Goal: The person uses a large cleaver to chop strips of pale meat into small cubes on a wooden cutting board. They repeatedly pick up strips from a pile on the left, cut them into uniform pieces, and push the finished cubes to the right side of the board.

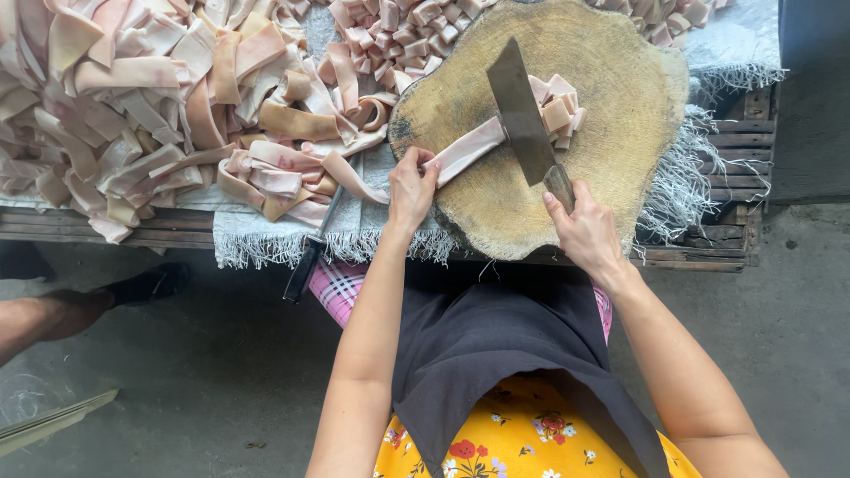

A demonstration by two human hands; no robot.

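Observation:
A round wooden chopping block (611, 133) lies on a low slatted bench. Across it stretches a long pale pink strip of pork skin (465, 152). My left hand (411, 188) pinches the near end of that strip at the block's left edge. My right hand (584, 232) grips the wooden handle of a dark cleaver (522, 115), whose blade rests edge-down on the strip. Beyond the blade sits a small cluster of cut square pieces (558, 111).
A big heap of uncut strips (133, 97) covers the bench's left side on a white fringed cloth (354, 226). Cut squares (398, 35) pile up behind the block. A second knife (310, 252) hangs over the bench edge. Another person's leg (53, 314) is at left.

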